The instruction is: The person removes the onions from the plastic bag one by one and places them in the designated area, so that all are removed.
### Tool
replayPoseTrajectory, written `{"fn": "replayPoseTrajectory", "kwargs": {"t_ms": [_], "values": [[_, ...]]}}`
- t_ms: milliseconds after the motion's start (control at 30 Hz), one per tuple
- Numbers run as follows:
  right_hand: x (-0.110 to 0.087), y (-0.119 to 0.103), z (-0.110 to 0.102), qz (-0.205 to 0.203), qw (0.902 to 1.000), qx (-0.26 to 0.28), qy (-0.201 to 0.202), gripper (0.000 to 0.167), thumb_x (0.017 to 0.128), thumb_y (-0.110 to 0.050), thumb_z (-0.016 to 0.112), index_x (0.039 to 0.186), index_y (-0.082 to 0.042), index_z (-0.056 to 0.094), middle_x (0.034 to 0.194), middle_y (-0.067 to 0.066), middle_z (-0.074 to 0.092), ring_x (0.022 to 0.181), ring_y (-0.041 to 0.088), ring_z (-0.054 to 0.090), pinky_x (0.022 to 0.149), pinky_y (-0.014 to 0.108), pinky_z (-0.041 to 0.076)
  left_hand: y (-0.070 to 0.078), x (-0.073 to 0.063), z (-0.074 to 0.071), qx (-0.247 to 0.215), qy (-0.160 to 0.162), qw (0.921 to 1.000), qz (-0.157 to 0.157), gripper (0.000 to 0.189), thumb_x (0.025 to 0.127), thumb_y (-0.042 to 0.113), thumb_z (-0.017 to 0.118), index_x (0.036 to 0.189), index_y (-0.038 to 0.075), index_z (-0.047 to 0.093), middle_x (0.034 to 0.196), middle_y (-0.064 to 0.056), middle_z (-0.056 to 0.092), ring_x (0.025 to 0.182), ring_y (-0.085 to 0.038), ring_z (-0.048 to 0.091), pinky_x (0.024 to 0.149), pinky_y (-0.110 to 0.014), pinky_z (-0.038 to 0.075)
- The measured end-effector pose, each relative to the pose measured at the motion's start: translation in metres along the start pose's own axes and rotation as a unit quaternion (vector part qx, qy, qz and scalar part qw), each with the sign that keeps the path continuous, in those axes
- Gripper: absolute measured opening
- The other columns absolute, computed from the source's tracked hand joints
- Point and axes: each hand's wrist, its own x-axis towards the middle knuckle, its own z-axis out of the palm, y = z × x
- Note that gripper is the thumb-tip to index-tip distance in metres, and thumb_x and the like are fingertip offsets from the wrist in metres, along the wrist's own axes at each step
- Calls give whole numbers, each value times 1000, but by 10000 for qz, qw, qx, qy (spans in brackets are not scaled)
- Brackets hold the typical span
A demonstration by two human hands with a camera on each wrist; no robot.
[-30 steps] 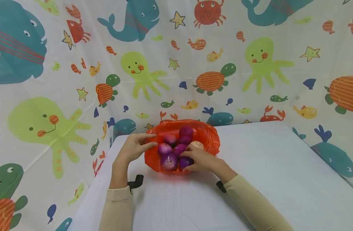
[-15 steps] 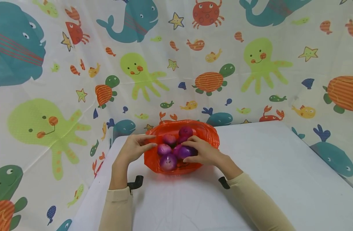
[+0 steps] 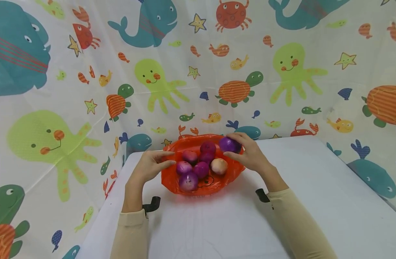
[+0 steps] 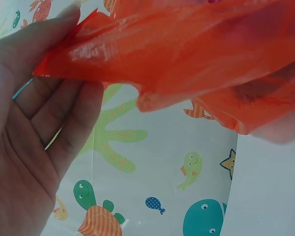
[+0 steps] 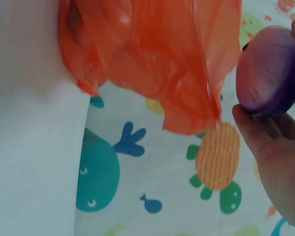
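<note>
My right hand (image 3: 251, 153) holds a dark purple onion (image 3: 229, 144) over the back right part of a red plastic bag (image 3: 202, 190). In the right wrist view, fingers and thumb wrap the onion (image 5: 268, 71), which is beside the red plastic (image 5: 137, 54). My left hand (image 3: 150, 165) is at the bag's left rim, with the rim's corner (image 4: 71, 61) between thumb and curved fingers. Inside the wide-mouthed bag lie several purple onions, a large one (image 3: 188, 181) nearest me and a round one (image 3: 201, 169) beside it. A pale onion (image 3: 219, 166) sits to their right.
The bag stands on a white table (image 3: 301, 187) near its back edge. A curtain (image 3: 198, 104) printed with sea animals hangs behind and along the left side. A black strap piece (image 3: 151, 204) sticks out from my left wrist, and another (image 3: 262, 195) from my right.
My right hand has lifted the purple onion from the bag's front right and carried it back and to the right. This uncovers the pale onion. My left hand stays at the rim.
</note>
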Motion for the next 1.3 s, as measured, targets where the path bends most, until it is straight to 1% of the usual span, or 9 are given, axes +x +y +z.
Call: {"fn": "replayPoseTrajectory", "kwargs": {"t_ms": [200,300,533,700,800,1033,1200,1300], "values": [[-1,15,-16,-18,9990,17,444,67,90,-29,83,149,-18,55,149,13,54,130,36,58,100,56,58,0,0,0,17,16,10000,-7,39,92,38,81,127,22,76,106,-3,78,91,-21,73,81,-36,65],[-2,24,-23,5,9979,70,642,67,90,-26,84,149,-15,55,148,14,56,129,35,59,100,56,57,0,1,0,14,12,10000,-25,39,92,38,81,127,22,77,106,-3,78,91,-21,73,82,-37,65],[-7,41,-35,385,9943,182,974,69,90,-26,84,150,-15,54,148,13,56,128,32,59,103,57,55,-1,2,1,49,-24,10000,-58,39,92,38,80,127,21,77,108,-4,78,93,-21,74,82,-37,65],[-10,52,-40,606,9914,129,1149,69,90,-26,84,151,-16,53,151,15,55,132,36,56,107,61,51,-3,2,1,50,-23,10000,-73,39,92,38,80,126,21,77,109,-4,78,93,-21,74,83,-37,65],[-11,57,-42,750,9901,42,1188,70,90,-27,83,152,-17,52,153,16,52,135,39,53,109,64,48,-3,2,0,40,-18,10000,-81,39,92,38,80,127,20,77,109,-5,78,94,-21,74,83,-38,65],[-18,72,-46,1307,9838,-116,1222,73,93,-35,79,156,-18,45,157,18,45,140,42,46,110,65,47,-4,1,0,55,7,9999,-127,37,92,37,80,126,21,77,111,-5,78,96,-22,74,84,-38,65],[-25,87,-50,1860,9723,-98,1415,77,94,-40,77,159,-18,41,161,21,40,144,46,41,110,67,45,-3,2,0,25,6,9999,-99,37,92,37,80,125,21,77,109,-5,78,93,-22,74,82,-38,65],[-30,97,-53,2125,9649,-107,1540,78,95,-38,77,160,-15,39,161,22,40,145,48,39,112,68,42,-4,2,0,15,4,9999,-108,37,92,37,80,125,21,77,109,-5,78,94,-21,74,82,-37,65]]}}
